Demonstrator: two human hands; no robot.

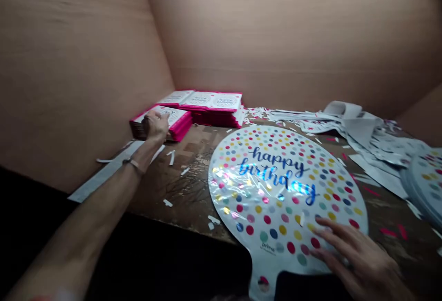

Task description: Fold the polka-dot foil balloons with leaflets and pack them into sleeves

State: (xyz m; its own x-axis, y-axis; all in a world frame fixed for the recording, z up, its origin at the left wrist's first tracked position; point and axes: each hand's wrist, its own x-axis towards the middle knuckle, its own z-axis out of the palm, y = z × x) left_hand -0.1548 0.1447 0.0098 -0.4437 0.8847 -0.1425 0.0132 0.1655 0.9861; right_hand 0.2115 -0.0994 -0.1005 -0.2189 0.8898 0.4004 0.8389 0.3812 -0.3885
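A flat round foil balloon lies on the table in front of me, white with coloured dots and "happy birthday" in shiny blue script. Its tail hangs over the near edge. My right hand rests on the balloon's lower right, fingers stretched and apart. Over at the left, my left hand reaches onto a stack of pink-and-white printed cards, its fingers curled on the top card. Whether that card is lifted from the stack is too blurred to see.
More card stacks stand behind, by the cardboard wall. White paper strips pile up at the back right. Further dotted balloons lie at the right edge. Paper scraps litter the brown table.
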